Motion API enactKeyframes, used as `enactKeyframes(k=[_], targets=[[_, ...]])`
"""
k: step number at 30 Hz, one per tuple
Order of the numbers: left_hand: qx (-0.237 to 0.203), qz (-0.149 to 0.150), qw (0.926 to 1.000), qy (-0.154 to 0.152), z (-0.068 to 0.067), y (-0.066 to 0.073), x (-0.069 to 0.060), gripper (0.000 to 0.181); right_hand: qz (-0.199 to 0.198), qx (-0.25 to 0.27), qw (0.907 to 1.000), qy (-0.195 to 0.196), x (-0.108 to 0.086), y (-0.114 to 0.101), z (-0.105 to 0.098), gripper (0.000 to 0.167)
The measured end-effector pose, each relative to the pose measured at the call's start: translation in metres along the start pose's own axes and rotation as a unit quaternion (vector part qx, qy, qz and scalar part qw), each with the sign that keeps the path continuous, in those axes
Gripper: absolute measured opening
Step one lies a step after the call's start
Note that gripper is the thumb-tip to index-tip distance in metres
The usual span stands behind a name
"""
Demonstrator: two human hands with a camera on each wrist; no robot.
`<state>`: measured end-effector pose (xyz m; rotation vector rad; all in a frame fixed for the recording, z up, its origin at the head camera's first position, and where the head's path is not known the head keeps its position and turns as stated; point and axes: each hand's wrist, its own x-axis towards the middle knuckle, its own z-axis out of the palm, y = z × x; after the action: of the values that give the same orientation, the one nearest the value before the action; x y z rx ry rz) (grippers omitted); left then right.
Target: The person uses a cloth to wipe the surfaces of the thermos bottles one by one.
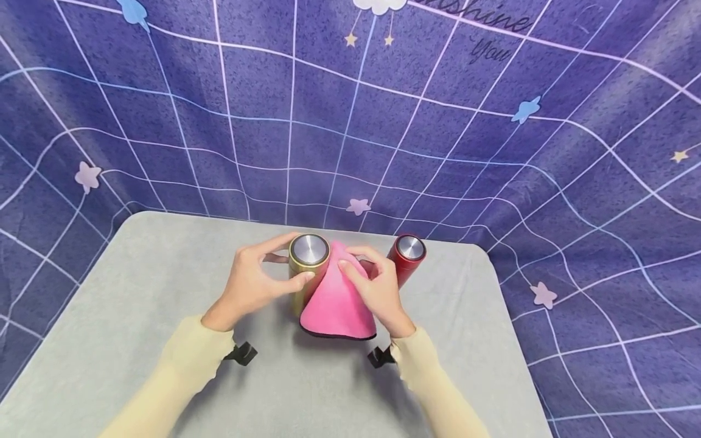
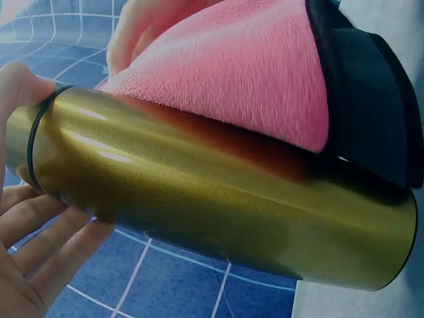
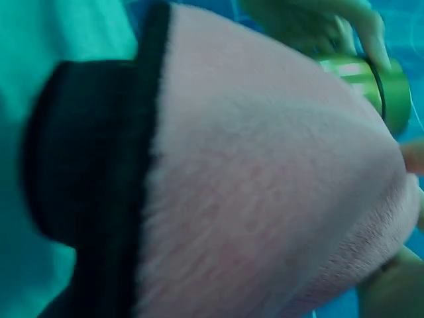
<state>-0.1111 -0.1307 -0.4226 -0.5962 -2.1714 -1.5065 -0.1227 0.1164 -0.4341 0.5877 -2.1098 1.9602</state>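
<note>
My left hand [image 1: 251,278] holds the upper part of a gold vacuum flask [image 1: 299,295] with a silver top, thumb on the near side and fingers round the far side. In the left wrist view the gold flask [image 2: 199,192] shows a dark ring near its lid. Between the thumb and fingers of my right hand [image 1: 379,292] is the top of a pink fuzzy cloth [image 1: 339,304] with a black edge. It hangs down in a cone beside the gold flask. Much of the gold flask is hidden behind the cloth in the right wrist view.
Just right of my right hand stands a red vacuum flask [image 1: 405,263] with a silver top, partly hidden. A grey table [image 1: 263,401] lies beneath everything. Behind it and along its sides hangs a purple-blue curtain [image 1: 263,134] with grid lines and stars.
</note>
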Motion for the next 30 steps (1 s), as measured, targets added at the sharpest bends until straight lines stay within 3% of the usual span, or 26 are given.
enactKeyframes(k=[3, 8, 11, 15, 18, 21, 24, 27, 30], targets=[[-0.004, -0.006, 1.0, 0.005, 0.001, 0.0, 0.002, 0.067, -0.049, 0.004, 0.9976, 0.048, -0.018, -0.001, 0.009, 0.022], [-0.011, -0.015, 0.9998, 0.013, 0.003, 0.0, 0.005, 0.063, -0.131, -0.026, 0.9874, 0.084, -0.045, -0.003, 0.028, 0.023], [-0.013, -0.022, 0.9994, 0.022, 0.003, -0.001, 0.007, 0.06, -0.168, -0.037, 0.9816, 0.084, -0.054, -0.003, 0.038, 0.031], [-0.015, -0.033, 0.9987, 0.035, 0.003, -0.001, 0.009, 0.06, -0.21, -0.046, 0.9751, 0.055, -0.059, -0.001, 0.048, 0.05], [-0.021, -0.043, 0.9979, 0.044, 0.002, -0.001, 0.01, 0.061, -0.25, -0.096, 0.9627, 0.036, -0.06, 0.0, 0.05, 0.061], [-0.026, -0.054, 0.9969, 0.051, 0.0, 0.0, 0.012, 0.061, -0.302, -0.159, 0.9394, 0.03, -0.06, 0.003, 0.049, 0.054], [-0.03, -0.061, 0.9963, 0.052, -0.001, 0.0, 0.013, 0.061, -0.363, -0.21, 0.9071, 0.034, -0.058, 0.007, 0.048, 0.038], [-0.04, -0.071, 0.9955, 0.05, -0.001, -0.001, 0.013, 0.061, -0.431, -0.247, 0.8671, 0.041, -0.052, 0.009, 0.047, 0.026], [-0.044, -0.078, 0.995, 0.045, -0.001, -0.001, 0.013, 0.061, -0.49, -0.287, 0.821, 0.055, -0.046, 0.007, 0.047, 0.018]])
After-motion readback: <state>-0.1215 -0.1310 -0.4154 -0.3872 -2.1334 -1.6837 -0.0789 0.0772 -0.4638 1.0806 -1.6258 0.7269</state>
